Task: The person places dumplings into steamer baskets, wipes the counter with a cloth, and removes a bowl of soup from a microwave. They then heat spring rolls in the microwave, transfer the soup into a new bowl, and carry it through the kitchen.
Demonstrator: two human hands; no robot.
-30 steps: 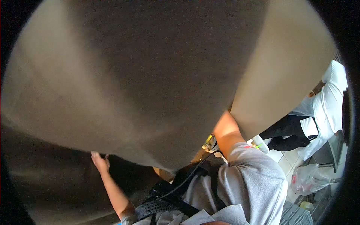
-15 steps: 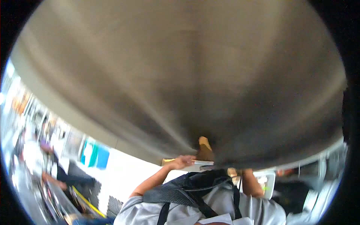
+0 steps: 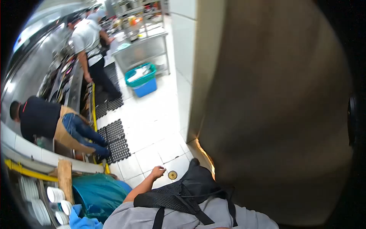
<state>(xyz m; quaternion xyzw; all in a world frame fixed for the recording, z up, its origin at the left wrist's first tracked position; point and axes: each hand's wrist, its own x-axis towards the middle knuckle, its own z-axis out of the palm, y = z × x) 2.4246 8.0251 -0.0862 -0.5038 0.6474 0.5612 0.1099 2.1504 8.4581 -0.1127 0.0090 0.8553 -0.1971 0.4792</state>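
My left hand (image 3: 158,172) hangs over the white tiled floor with its fingers loosely apart and nothing in them. Just to its right, a round brass-coloured floor drain (image 3: 172,175) is set in the tiles. A black mesh bag or pack (image 3: 167,194) with straps lies across my chest, over a grey shirt. My right hand does not show. On that side a large dark brown panel (image 3: 282,95) stands very close, with light along its lower left edge.
A person in a dark top (image 3: 40,116) bends over the counter at left; another in a white shirt (image 3: 87,38) stands farther along. Black floor mats (image 3: 114,141), a blue bin (image 3: 145,87), a steel table (image 3: 141,42), a teal-bagged bin (image 3: 101,192) and stacked white dishes (image 3: 40,210) flank the aisle.
My view has swung from the panel filling most of it to the kitchen aisle at left. My left hand has moved away from the panel's edge; my right arm has left view.
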